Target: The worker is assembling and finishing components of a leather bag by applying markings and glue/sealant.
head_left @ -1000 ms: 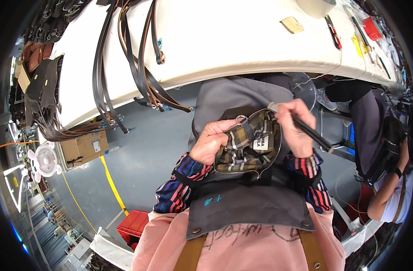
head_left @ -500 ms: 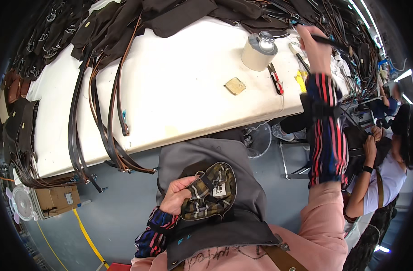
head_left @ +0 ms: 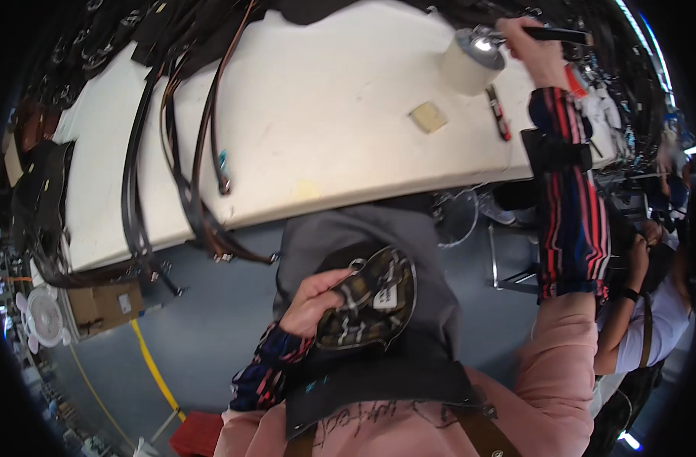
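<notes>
My left hand (head_left: 311,298) holds a rounded, dark patterned bag piece (head_left: 367,298) with a white tag, resting on my grey-aproned lap. My right hand (head_left: 537,47) is stretched out over the far right of the white table (head_left: 317,107). It grips a thin dark brush-like tool (head_left: 557,33) whose tip is at the open top of a cream-coloured can (head_left: 470,61). A small tan square pad (head_left: 429,116) and a red-handled tool (head_left: 499,114) lie on the table near the can.
Several long dark leather straps (head_left: 173,137) hang over the table's left side and front edge. Dark leather pieces crowd the far edge. A cardboard box (head_left: 97,305) and a small fan (head_left: 42,318) sit on the floor at left. Another person (head_left: 637,320) works at right.
My right hand left the bag piece on my lap and reached out to the can on the table with the tool. The view swung up toward the table.
</notes>
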A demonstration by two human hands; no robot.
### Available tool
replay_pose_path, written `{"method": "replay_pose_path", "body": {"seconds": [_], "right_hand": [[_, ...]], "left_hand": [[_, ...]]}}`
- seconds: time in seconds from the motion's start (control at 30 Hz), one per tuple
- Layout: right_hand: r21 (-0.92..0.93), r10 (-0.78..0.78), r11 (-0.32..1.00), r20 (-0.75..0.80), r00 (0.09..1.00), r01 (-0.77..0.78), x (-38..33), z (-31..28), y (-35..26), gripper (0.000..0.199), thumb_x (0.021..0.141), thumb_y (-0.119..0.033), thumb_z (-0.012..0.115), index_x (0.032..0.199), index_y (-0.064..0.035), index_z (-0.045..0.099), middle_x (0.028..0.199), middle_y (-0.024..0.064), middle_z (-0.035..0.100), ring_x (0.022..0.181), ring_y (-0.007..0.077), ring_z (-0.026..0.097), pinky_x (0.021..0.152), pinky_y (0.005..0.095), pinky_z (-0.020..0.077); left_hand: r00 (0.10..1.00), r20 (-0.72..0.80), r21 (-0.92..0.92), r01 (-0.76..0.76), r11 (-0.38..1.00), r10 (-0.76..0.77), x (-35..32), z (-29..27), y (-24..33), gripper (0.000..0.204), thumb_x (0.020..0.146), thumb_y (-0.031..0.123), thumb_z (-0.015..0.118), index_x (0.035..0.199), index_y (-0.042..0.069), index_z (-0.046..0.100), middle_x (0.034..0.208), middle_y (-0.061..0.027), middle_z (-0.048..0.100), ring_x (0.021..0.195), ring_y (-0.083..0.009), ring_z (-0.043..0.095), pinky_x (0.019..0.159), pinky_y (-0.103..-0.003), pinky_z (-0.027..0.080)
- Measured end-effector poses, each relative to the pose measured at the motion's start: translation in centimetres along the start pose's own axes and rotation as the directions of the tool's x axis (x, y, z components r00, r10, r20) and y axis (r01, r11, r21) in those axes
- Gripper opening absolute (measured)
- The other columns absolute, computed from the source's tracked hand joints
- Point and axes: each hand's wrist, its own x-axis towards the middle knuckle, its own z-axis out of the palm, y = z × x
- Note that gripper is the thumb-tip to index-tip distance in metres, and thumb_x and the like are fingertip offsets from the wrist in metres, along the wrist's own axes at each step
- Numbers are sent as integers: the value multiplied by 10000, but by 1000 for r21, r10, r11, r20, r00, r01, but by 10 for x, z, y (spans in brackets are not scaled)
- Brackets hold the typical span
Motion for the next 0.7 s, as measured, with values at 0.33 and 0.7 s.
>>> {"method": "replay_pose_path", "body": {"seconds": [0.33, 0.7], "right_hand": [[173, 225, 944, 288, 931, -282, -233, 50, -97, 122, 863, -113, 587, 850, -2, 635, 716, 21, 593, 658, 69, 530, 608, 206, 424], [219, 307, 887, 375, 875, -406, -299, 88, -94, 90, 828, -75, 622, 783, 2, 615, 695, 25, 617, 629, 59, 537, 571, 219, 437]], "left_hand": [[990, 3, 132, -138, 982, 139, -6, -3, -3, 344, 914, 69, 497, 1244, -30, 484, 1109, -29, 597, 967, -64, 537, 876, -222, 411], [987, -16, 185, -156, 970, 162, -4, 2, -10, 330, 918, 97, 509, 1227, -17, 507, 1122, -40, 599, 1010, -76, 530, 897, -229, 399]]}}
